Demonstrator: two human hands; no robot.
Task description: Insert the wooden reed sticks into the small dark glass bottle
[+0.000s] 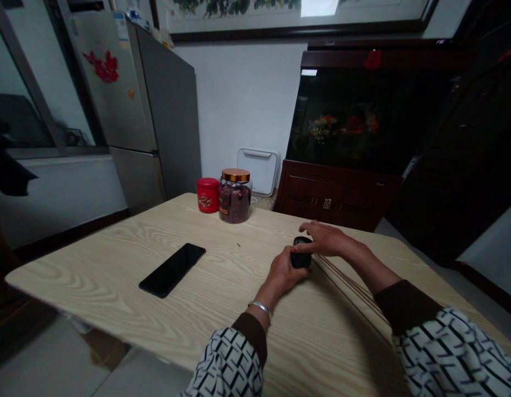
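Observation:
Near the far right part of the table, a small black rounded case (301, 260) is between my two hands. My left hand (283, 270) is closed around its near left side, with the thumb up by its middle. From the right, my right hand (330, 240) reaches over it: the thumb lies across the case and the curved forefinger sticks out above its top. My fingers hide part of the case, and its inside cannot be made out. Several thin brown sticks (348, 280) lie beside it, running back under my right forearm.
A black phone (172, 270) lies flat on the wood-grain table (110, 264), to the left. At the table's far edge stand a red canister (208, 196) and a clear jar (235, 199) with a copper-coloured lid and dark red contents. Behind are a fridge (168, 110) and a fish tank (354, 121).

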